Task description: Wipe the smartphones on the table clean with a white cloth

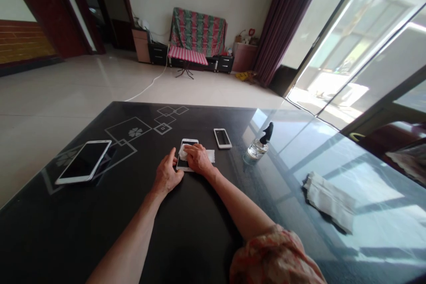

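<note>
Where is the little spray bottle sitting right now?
In the head view the spray bottle stands upright on the dark glass table, right of centre, just right of the small white phone and beyond the folded white cloth.

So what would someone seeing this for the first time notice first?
Mid-table, the right hand presses a small white cloth onto a white-framed smartphone, while the left hand steadies its edge. A large white tablet lies far left on the glossy black glass table; a clear spray bottle stands right.
</note>
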`<move>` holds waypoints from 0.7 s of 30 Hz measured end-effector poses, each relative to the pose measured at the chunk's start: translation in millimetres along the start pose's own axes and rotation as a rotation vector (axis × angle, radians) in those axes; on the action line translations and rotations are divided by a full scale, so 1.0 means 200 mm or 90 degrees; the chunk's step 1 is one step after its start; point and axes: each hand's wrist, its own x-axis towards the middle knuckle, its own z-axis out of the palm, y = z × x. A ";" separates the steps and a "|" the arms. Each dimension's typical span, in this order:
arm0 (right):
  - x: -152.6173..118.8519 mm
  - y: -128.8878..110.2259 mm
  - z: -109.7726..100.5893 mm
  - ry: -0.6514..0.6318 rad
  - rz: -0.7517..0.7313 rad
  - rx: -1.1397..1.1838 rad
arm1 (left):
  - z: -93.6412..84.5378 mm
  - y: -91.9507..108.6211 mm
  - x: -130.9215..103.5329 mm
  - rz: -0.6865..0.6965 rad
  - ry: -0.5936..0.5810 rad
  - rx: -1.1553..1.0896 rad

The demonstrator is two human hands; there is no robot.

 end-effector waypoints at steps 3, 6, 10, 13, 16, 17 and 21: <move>-0.08 -0.05 -0.02 -0.004 -0.007 0.021 | 0.00 0.00 0.00 -0.009 0.003 -0.003; -0.15 -0.09 -0.04 -0.008 -0.012 0.040 | 0.00 0.00 0.01 -0.010 0.006 -0.008; -0.22 -0.13 -0.07 -0.001 -0.031 0.066 | 0.01 -0.01 0.01 -0.007 0.011 -0.014; -0.22 -0.12 -0.07 -0.001 -0.038 0.081 | 0.01 -0.01 0.01 -0.003 0.012 -0.016; -0.17 -0.09 -0.04 0.002 -0.033 0.077 | 0.00 -0.01 0.01 -0.001 0.013 -0.025; -0.14 -0.07 -0.03 0.004 -0.026 0.072 | 0.00 -0.01 0.01 -0.003 0.012 -0.027; -0.02 0.01 0.00 0.016 0.007 0.051 | 0.00 -0.01 0.00 -0.016 0.005 -0.030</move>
